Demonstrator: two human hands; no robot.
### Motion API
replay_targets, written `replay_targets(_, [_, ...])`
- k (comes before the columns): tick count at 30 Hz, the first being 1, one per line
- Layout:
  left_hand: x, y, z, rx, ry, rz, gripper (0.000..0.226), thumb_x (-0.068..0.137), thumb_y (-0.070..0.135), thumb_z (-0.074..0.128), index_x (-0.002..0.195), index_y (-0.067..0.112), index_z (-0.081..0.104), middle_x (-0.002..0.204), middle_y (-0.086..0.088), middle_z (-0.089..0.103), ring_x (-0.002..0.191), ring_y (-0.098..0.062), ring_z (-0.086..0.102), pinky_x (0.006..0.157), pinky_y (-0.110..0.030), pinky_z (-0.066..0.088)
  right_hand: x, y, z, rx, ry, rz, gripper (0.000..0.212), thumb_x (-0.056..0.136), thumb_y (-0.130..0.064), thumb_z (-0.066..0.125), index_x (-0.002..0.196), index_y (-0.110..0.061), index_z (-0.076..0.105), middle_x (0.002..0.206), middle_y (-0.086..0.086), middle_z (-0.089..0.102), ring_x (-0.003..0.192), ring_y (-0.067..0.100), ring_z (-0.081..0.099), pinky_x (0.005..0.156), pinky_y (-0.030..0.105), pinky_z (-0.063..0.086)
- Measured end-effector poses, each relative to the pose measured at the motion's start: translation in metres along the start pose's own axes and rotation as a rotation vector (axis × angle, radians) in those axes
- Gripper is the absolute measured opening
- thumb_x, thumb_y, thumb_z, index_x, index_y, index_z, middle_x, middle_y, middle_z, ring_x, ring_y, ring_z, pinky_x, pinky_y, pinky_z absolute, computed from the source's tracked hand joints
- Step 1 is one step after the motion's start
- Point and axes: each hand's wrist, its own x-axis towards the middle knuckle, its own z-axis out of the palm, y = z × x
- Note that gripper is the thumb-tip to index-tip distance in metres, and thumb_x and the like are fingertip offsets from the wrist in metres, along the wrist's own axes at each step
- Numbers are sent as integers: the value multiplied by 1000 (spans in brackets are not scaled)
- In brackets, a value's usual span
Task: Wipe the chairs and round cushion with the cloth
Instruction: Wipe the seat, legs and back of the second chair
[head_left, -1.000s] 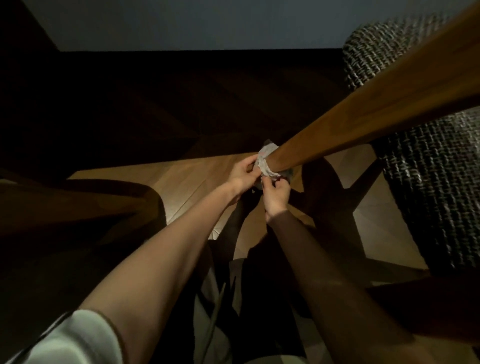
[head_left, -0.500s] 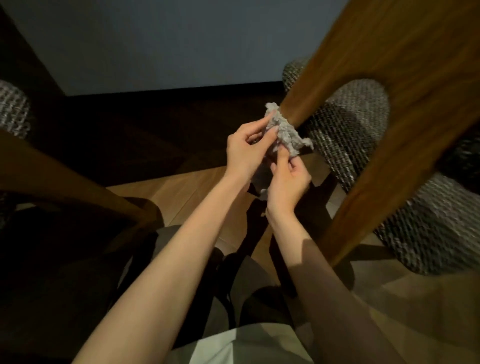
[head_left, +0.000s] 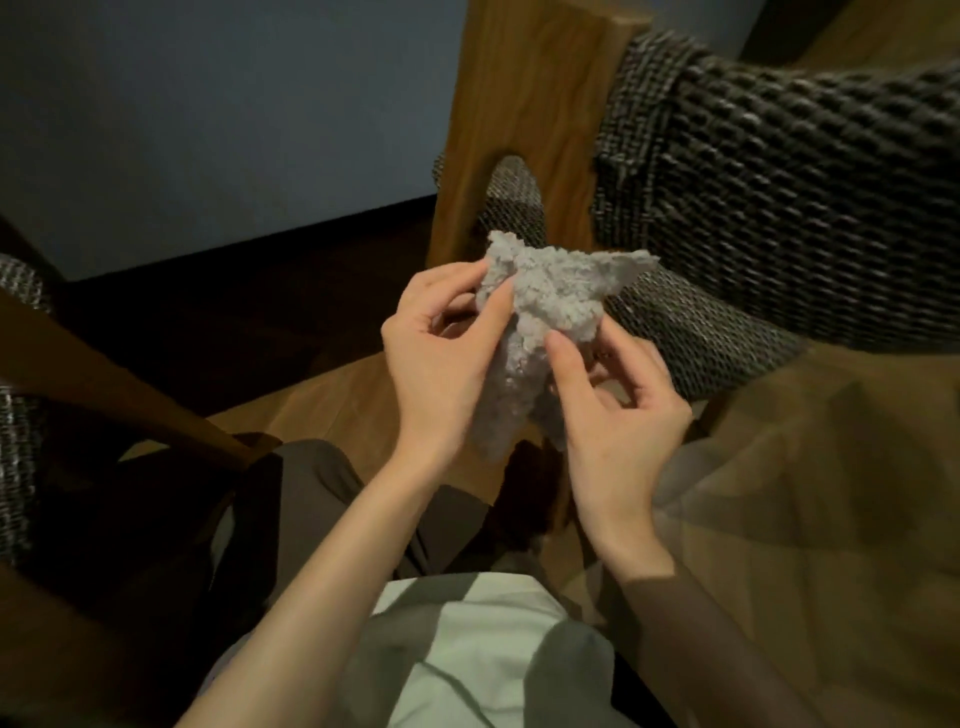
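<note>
Left hand pinching cloth, right hand fingers curled, thumb gripping cloth

Wall: plain, blue-grey, matte, fills upper left; dim light, no marks visible. Narrow slice of same colour at top edge, right of centre.
Skirting: dark band along foot of wall, slanting up toward right.
Floor: warm brown wood planks, seams meeting at angles on right side; brighter patch at centre left, deep shadow below skirting hiding grain there. Further strip of lit wood floor in top right corner, dark upright edge beside it, too dim to identify.
</note>
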Motion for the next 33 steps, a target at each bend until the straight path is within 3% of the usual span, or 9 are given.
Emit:
replay_targets(5, [-18, 5, 35, 32, 151, 101, 23, 84, 14, 71, 105, 20, 68, 107, -3, 62, 95, 0, 60, 76, -12, 49, -8, 2, -15, -100, 165, -35, 42, 91, -25, 64, 130, -14, 55, 110, -7, 55, 97, 3, 58, 83, 18, 48])
replay_targets(9, [-5, -9, 47, 37, 134, -16, 21, 81, 13, 74, 102, 11, 71, 107, -4, 59, 93, -1, 61, 76, -13, 51, 6, 15, -8, -208, -25, 155, 46, 98, -25, 53, 139, -5, 47, 134, -2, 42, 129, 14, 42, 109, 33, 38])
replay_targets(12, [10, -17, 45, 75, 59, -32, 25, 82, 13, 74, 106, 7, 71, 111, -4, 62, 98, -4, 62, 84, -19, 53, 26, 24, -5, -248, -87, 179, 38, 99, -29, 50, 130, -7, 58, 135, 4, 50, 121, 9, 47, 102, 22, 38])
replay_targets(15, [18, -20, 42, 34, -14, -45, 31, 84, 13, 71, 115, 7, 68, 113, -5, 68, 101, -6, 66, 87, -24, 54, 39, 27, -2, -235, -30, 125, 24, 98, -27, 55, 88, -9, 68, 96, 1, 65, 87, 3, 56, 77, 15, 42])
replay_targets(17, [19, -23, 45, -2, -4, -75, 39, 85, 12, 70, 124, 9, 62, 116, -2, 68, 100, 1, 65, 85, -19, 54, 44, 30, -1, -248, -7, 77, 28, 97, -23, 57, 69, -21, 56, 70, -13, 53, 66, -3, 47, 64, 8, 33])
replay_targets(19, [17, -27, 49, -67, -12, -144, 45, 87, 9, 67, 130, 6, 56, 119, -3, 66, 101, 5, 63, 86, -17, 53, 41, 37, 0, -271, -35, 49, 24, 97, -22, 57, 73, -24, 56, 67, -16, 50, 64, -5, 47, 63, 9, 33])
replay_targets(26, [4, -62, 51, -15, -133, -195, 30, 93, 8, 58, 123, 4, 62, 112, 0, 68, 105, -2, 62, 86, -15, 51, 12, 73, 0, -367, 78, -119, 27, 88, -10, 68, 113, 0, 69, 112, 13, 70, 108, 14, 63, 95, 14, 44])
replay_targets(30, [-13, -90, 47, -43, -159, -286, 25, 92, 10, 60, 117, 7, 65, 105, 3, 69, 97, 2, 65, 82, -16, 52, -12, 102, -6, -327, 140, -137, 27, 85, -7, 71, 111, -1, 70, 108, 9, 72, 102, 12, 68, 89, 24, 54])
replay_targets(33, [-23, -114, 45, 1, -218, -379, 28, 93, 10, 59, 119, 3, 64, 109, -3, 69, 91, 7, 64, 77, -12, 50, -25, 124, -19, -280, 132, 68, 27, 84, -18, 73, 112, -15, 71, 97, -7, 75, 86, 2, 68, 79, 36, 58])
